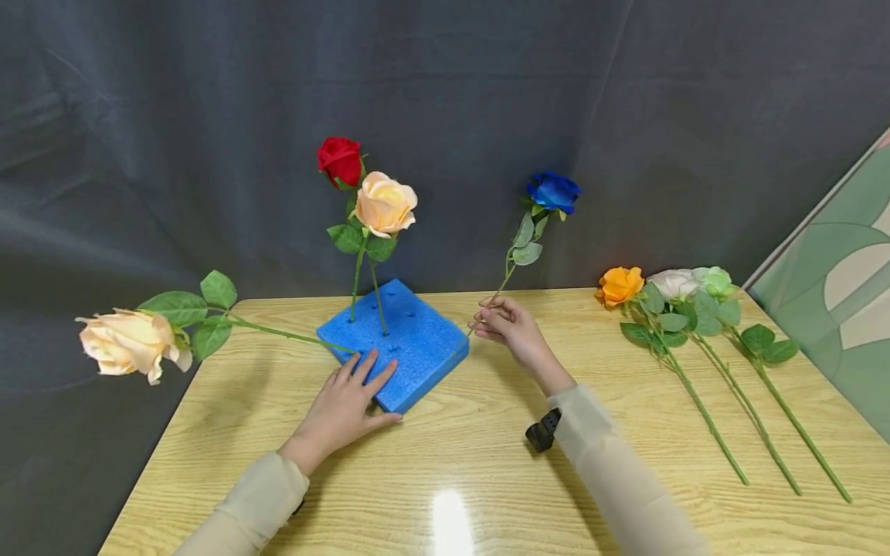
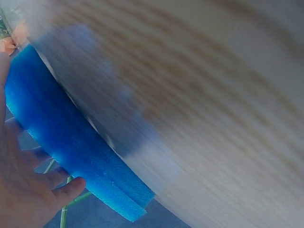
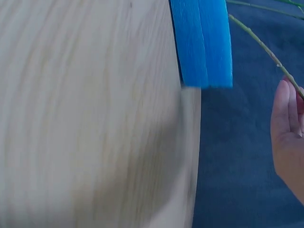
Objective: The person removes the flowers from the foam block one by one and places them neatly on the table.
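Note:
A blue foam block (image 1: 424, 340) with small holes lies on the table. My left hand (image 1: 348, 398) rests on its near left part with fingers spread; the left wrist view shows the fingers (image 2: 71, 190) along the block's edge. My right hand (image 1: 511, 328) pinches the stem of a blue rose (image 1: 554, 191), which tilts right. In the right wrist view the lower end of that stem (image 3: 256, 40) is beside the block. A red rose (image 1: 340, 161) and a peach rose (image 1: 385, 204) stand in the foam. Another peach rose (image 1: 132, 344) leans far left, its stem end near my left fingertips.
On the right of the wooden table (image 1: 487, 479) lie an orange rose (image 1: 620, 286), a white rose (image 1: 673, 284) and a pale green rose (image 1: 715, 282), stems toward me. A dark curtain (image 1: 445, 93) hangs behind. A green patterned panel (image 1: 834, 286) stands at the right edge.

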{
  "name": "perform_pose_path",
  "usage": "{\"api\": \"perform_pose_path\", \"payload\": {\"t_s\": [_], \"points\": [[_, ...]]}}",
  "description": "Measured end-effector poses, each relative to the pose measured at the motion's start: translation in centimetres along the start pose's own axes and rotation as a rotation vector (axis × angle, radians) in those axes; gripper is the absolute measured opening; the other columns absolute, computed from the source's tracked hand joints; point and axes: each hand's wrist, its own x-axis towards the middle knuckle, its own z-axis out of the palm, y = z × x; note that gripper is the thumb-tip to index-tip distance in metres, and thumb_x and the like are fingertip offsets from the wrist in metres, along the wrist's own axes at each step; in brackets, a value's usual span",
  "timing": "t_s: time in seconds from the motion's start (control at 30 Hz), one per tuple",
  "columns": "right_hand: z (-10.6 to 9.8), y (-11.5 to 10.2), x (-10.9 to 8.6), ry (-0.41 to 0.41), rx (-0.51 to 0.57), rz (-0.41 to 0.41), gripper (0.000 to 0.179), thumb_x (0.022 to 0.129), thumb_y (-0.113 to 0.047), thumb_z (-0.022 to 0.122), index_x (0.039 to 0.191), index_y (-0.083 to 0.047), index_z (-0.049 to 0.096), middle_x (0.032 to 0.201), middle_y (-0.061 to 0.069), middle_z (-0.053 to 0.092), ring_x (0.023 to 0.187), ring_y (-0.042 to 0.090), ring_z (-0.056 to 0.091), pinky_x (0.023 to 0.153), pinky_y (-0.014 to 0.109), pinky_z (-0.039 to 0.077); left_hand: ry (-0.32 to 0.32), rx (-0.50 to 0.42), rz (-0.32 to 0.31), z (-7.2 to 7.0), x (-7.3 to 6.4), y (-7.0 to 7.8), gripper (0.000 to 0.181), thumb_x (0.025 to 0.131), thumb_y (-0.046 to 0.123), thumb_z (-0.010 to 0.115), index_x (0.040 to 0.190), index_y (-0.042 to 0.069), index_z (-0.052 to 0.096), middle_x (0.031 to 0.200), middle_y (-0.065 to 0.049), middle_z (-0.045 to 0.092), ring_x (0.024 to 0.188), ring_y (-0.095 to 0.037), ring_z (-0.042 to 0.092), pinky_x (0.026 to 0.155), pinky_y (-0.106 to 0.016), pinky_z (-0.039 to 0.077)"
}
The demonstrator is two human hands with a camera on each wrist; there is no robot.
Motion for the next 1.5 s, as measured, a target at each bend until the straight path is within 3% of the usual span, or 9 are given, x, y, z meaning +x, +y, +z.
{"api": "perform_pose_path", "payload": {"t_s": [0.23,0.5,0.63,0.77,0.93,1.13,1.5], "points": [[-2.3,-0.7,-1.3,-0.004,-0.092,0.029,0.019,0.100,-0.004,0.046,0.118,-0.001,0.047,0.089,-0.010,0.065,0.086,0.002,0.068,0.081,0.020,0.057,0.007,0.008,0.007,0.1,0.1,0.0,0.083,0.082,0.062,0.061,0.149,0.021,0.036,0.154,-0.018,0.032,0.139,-0.045,0.033,0.107,-0.059,0.037],[-4.7,-1.2,-2.8,0.011,-0.165,0.039,0.008,0.097,-0.003,0.049,0.104,-0.001,0.054,0.097,-0.008,0.060,0.088,0.000,0.065,0.081,0.017,0.055,0.004,0.015,0.006,0.0,0.1,-0.1,0.083,0.082,0.062,0.061,0.149,0.021,0.035,0.154,-0.018,0.032,0.139,-0.045,0.033,0.106,-0.059,0.038],[-5.7,-1.5,-3.3,0.001,-0.198,0.042,0.018,0.096,-0.002,0.050,0.112,0.004,0.054,0.096,-0.010,0.059,0.089,-0.001,0.064,0.082,0.016,0.055,-0.006,0.002,0.000,-0.1,0.0,0.0,0.082,0.082,0.061,0.062,0.149,0.021,0.036,0.154,-0.018,0.032,0.139,-0.045,0.032,0.107,-0.059,0.037],[-6.7,-1.8,-3.7,-0.016,-0.236,0.041,0.037,0.095,-0.002,0.052,0.130,0.006,0.044,0.095,-0.007,0.059,0.088,0.000,0.065,0.081,0.018,0.056,-0.008,-0.003,-0.002,-0.1,0.0,0.0,0.082,0.082,0.061,0.062,0.149,0.022,0.036,0.155,-0.018,0.031,0.140,-0.045,0.032,0.107,-0.059,0.037],[-8.1,-2.2,-4.2,-0.021,-0.275,0.052,0.038,0.095,-0.004,0.054,0.132,-0.003,0.044,0.099,-0.006,0.057,0.088,0.000,0.065,0.080,0.018,0.056,-0.006,-0.004,-0.002,-0.1,0.0,0.0,0.083,0.081,0.063,0.061,0.149,0.023,0.035,0.155,-0.017,0.031,0.140,-0.045,0.032,0.107,-0.059,0.037],[-9.7,-2.8,-5.0,-0.011,-0.311,0.070,0.023,0.099,-0.012,0.051,0.119,-0.023,0.054,0.093,-0.010,0.058,0.086,0.000,0.066,0.079,0.017,0.056,0.006,-0.008,0.002,-0.1,0.0,0.0,0.083,0.081,0.064,0.060,0.149,0.023,0.035,0.155,-0.016,0.031,0.140,-0.045,0.032,0.106,-0.060,0.037],[-12.3,-3.4,-6.5,-0.016,-0.334,0.084,0.030,0.097,-0.010,0.054,0.117,-0.033,0.052,0.094,-0.008,0.060,0.086,0.002,0.068,0.077,0.017,0.056,0.011,0.005,0.006,0.2,0.0,-0.2,0.084,0.081,0.066,0.058,0.150,0.023,0.034,0.156,-0.016,0.030,0.140,-0.044,0.032,0.106,-0.060,0.038]]}}
